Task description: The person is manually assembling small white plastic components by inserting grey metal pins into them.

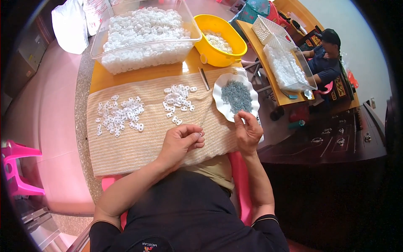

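Note:
My left hand (184, 140) is closed in a pinch above the towel; a tiny pale thing shows at its fingertips, too small to name. My right hand (248, 132) has thumb and finger pressed together over the near rim of a white scalloped plate (218, 101). What it pinches, if anything, cannot be made out. A heap of small thin grey metal-looking pieces (237, 95) lies in the plate. Beyond my left hand are two groups of small white plastic pieces with holes: a smaller pile (178, 96) and a wider pile (119, 114) to its left.
A striped beige towel (126, 157) covers the near table. Tweezers (204, 80) lie left of the plate. Behind stand a clear bin (147, 63) full of white pieces and a yellow tub (210, 57). At the right, a person (329, 59) sits by another clear bin (300, 86).

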`<state>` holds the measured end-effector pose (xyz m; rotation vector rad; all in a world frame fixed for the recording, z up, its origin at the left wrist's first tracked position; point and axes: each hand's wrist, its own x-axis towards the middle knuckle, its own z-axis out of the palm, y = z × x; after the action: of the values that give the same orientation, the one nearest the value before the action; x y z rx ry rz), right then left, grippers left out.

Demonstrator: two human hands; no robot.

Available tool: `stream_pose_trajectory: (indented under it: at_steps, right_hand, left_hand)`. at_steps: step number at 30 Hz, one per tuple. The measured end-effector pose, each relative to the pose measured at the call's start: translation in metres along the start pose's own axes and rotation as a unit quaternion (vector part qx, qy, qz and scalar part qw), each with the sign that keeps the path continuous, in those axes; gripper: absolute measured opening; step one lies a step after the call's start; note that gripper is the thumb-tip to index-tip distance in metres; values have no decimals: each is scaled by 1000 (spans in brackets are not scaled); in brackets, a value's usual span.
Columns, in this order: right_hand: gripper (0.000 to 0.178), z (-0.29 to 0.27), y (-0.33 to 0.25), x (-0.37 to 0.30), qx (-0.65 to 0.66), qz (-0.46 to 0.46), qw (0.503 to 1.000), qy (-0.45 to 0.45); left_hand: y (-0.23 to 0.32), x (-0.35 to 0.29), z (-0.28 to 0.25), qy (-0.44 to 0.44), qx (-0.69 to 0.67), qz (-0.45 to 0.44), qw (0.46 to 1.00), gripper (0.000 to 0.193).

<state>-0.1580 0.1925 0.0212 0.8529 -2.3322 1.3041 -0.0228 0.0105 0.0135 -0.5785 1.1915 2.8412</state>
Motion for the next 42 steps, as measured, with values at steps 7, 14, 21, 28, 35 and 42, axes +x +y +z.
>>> stream_pose_trajectory:
  at_steps: [7,14,21,28,35,42]
  right_hand:
    - [13,7,-41,-9,278,208,935,-74]
    - [14,22,-48,-20,286,213,927,-120]
    - [13,28,-49,-27,277,197,930,-140]
    - [13,27,-50,-27,242,159,944,-156]
    - [13,23,-49,-19,240,182,927,-225]
    - [19,19,-52,-15,341,281,846,-298]
  left_hand:
    - [2,-4,5,-33,3,-24,999,19]
    - [2,-4,8,-39,-22,-45,998,18]
    - [1,-3,4,-49,-25,-45,997,19]
    - [-1,-3,3,-41,24,-19,999,18]
    - [-4,-3,1,-34,121,72,989,16]
    - [5,-10,8,1,237,119,964,15]
